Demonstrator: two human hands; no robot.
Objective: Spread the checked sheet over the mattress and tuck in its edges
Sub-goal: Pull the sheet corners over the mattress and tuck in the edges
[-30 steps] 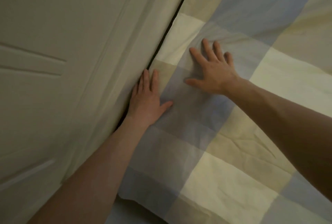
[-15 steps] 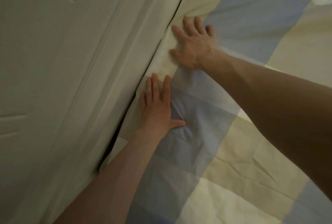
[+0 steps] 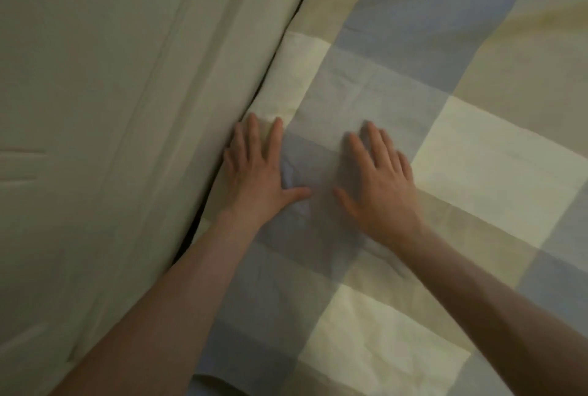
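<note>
The checked sheet (image 3: 429,147), in blue, cream and tan squares, covers the mattress across the right and middle of the head view. Its left edge runs down into a dark gap (image 3: 191,236) beside a pale panelled surface. My left hand (image 3: 257,173) lies flat on the sheet right at that edge, fingers straight and pointing away from me. My right hand (image 3: 378,185) presses flat on a blue square a short way to the right, fingers spread. The cloth between the two hands is slightly creased. The mattress itself is hidden under the sheet.
A pale panelled door or wall (image 3: 79,141) fills the left side, tight against the bed. At the bottom, the sheet's near edge (image 3: 216,379) curls over a darker area below.
My right hand has come back from farther up the edge and now rests beside my left hand. My left hand stays flat at the sheet's edge by the gap.
</note>
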